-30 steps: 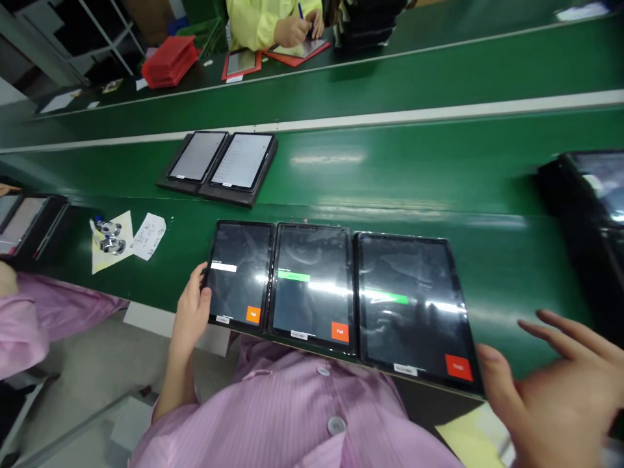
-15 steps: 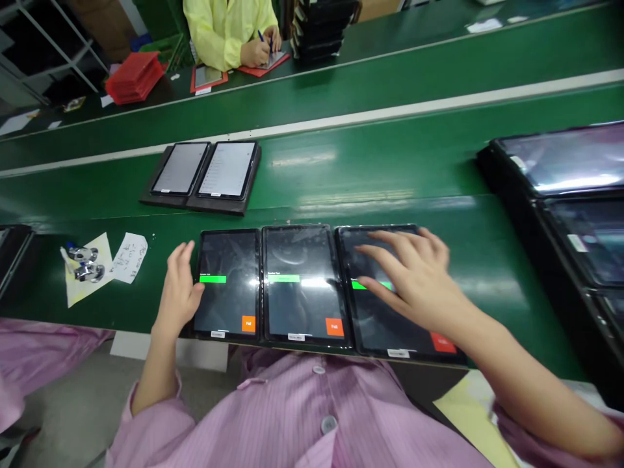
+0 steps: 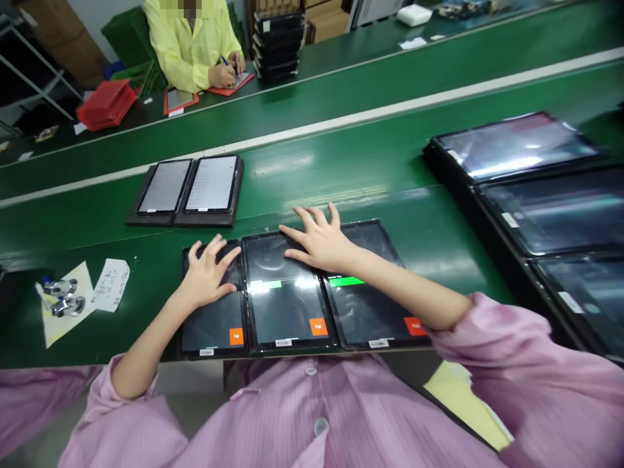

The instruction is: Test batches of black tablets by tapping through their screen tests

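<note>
Three dark tablets lie side by side along the bench's near edge. Over the upper part of the left tablet (image 3: 209,328) is my left hand (image 3: 207,273), fingers spread; it covers the spot where a green bar would show. My right hand (image 3: 319,242) reaches across to the top of the middle tablet (image 3: 285,309), its fingers fanned out and holding nothing. Under my right forearm lies the right tablet (image 3: 363,318), partly hidden. Each screen has an orange or red box marked "Fail" at its lower right. Whether my fingertips touch the glass, I cannot tell.
Two lit tablets (image 3: 209,185) rest on a dark stand behind. At the right is a black tray of tablets (image 3: 531,146). Metal parts (image 3: 68,305) and a handwritten note (image 3: 111,285) lie left. Across the bench (image 3: 351,153), a person in yellow (image 3: 190,52) writes.
My left hand has moved right, from beside the left tablet to over it. My right hand has shifted left, from the right tablet to the middle one's top. The camera view has shifted.
</note>
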Available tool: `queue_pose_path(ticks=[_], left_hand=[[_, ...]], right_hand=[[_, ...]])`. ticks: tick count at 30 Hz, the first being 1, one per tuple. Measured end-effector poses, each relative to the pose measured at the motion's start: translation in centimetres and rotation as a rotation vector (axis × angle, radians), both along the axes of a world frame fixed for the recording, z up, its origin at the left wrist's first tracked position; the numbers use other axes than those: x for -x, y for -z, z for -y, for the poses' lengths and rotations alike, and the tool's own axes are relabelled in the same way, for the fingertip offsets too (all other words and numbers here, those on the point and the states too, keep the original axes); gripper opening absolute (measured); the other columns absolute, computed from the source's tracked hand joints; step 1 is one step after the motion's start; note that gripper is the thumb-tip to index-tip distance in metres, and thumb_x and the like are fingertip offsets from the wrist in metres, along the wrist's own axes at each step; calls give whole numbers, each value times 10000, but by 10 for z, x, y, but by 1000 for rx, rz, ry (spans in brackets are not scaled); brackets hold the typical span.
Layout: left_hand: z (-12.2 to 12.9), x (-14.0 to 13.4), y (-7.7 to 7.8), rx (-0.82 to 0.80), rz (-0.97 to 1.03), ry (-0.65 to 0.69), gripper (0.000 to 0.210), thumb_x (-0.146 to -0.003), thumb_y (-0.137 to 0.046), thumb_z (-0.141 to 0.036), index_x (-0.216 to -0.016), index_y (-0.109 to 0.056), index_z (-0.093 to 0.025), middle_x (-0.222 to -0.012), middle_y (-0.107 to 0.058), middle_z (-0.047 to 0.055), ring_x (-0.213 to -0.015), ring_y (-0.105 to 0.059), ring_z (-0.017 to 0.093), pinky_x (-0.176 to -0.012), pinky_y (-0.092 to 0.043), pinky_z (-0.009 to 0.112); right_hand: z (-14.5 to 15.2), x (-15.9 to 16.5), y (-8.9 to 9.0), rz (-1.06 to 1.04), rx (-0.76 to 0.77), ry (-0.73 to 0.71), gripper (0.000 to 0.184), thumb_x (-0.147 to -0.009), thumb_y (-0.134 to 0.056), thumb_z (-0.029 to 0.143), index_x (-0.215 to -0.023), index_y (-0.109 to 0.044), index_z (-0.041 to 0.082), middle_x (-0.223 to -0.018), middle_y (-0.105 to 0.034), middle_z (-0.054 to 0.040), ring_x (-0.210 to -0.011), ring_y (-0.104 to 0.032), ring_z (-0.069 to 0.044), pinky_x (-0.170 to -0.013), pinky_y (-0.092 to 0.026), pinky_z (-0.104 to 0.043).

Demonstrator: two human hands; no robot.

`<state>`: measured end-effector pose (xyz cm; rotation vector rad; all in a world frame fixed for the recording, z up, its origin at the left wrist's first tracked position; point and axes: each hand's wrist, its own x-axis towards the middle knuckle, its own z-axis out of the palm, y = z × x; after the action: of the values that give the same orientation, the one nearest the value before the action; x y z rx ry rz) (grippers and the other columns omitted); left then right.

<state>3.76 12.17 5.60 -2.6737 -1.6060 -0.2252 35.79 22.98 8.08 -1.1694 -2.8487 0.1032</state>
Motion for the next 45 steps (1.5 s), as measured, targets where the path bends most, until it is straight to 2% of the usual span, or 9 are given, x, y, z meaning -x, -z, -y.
queue_pose_path(ticks=[3,7,10,16,20,25,35,40,45], left_hand=[[-5,-3,-3,71,25,51,917,-936,-187,-784,-1589,-242,-142,-1554,-319,270,-1473,-290,426,-1157,-40,735],[8,1,-16,86,62,83,914,-929,-159,-794,-1553,-314,-144,-1314,-533,209,-1263,-518,345,-1184,-100,678],[18,8,-21,14,46,-43,932,-923,-96,-792,-1457,-486,-135,-1109,-576,164,-1064,-576,315,-1132,-209,648],[15,9,-14,-71,31,-280,949,-938,-49,-758,-1379,-597,-121,-1122,-543,198,-1104,-548,347,-1075,-198,654],[11,4,-13,-87,33,-298,910,-954,-51,-734,-1342,-644,-163,-1133,-531,188,-1112,-541,342,-1066,-193,641],[11,2,-14,-100,42,-280,891,-964,-45,-710,-1320,-672,-186,-1128,-526,179,-1097,-547,342,-1053,-216,626],[-3,-1,-7,-152,-40,-234,730,-1015,-145,-604,-1230,-728,-221,-1125,-543,177,-1064,-561,331,-1048,-240,626],[-6,3,-9,-163,32,-275,714,-1010,-131,-590,-1314,-635,-187,-1229,-555,200,-1178,-552,345,-1110,-220,626],[-26,-3,-11,25,124,-319,596,-1006,-225,-560,-1234,-607,-164,-1374,-556,211,-1375,-452,353,-1170,-245,599]], right_hand=[[-9,-6,-1,20,28,-84,558,-991,-430,640,-1396,-627,311,-1621,-333,-167,-1435,-315,-469,-1102,-132,-796],[-18,-51,8,-2,-42,-17,551,-1000,-377,650,-1403,-612,357,-1631,-333,-123,-1436,-323,-446,-1105,-138,-797],[-21,-94,20,2,-99,168,579,-999,-368,645,-1449,-567,340,-1639,-304,-144,-1415,-332,-476,-1061,-150,-841],[-26,-136,27,-25,-102,185,488,-1003,-380,620,-1355,-643,408,-1651,-288,-71,-1427,-322,-451,-1084,-162,-817],[-15,-134,28,-30,-156,253,508,-990,-443,595,-1372,-645,328,-1633,-324,-131,-1412,-337,-484,-1073,-106,-850],[4,-115,12,-12,-141,178,449,-958,-518,619,-1016,-813,285,-1547,-465,-133,-1373,-388,-503,-1076,-56,-851],[0,-27,14,-44,-107,-133,610,-958,-523,635,-1486,-512,329,-1616,-360,-171,-1429,-373,-437,-1111,-166,-775],[3,-81,19,-51,-148,66,615,-984,-462,619,-1458,-538,235,-1615,-334,-223,-1439,-338,-435,-1120,-139,-771],[9,-146,24,-33,-64,311,497,-1007,-433,566,-1428,-578,345,-1615,-341,-162,-1412,-339,-455,-1062,-160,-829]])
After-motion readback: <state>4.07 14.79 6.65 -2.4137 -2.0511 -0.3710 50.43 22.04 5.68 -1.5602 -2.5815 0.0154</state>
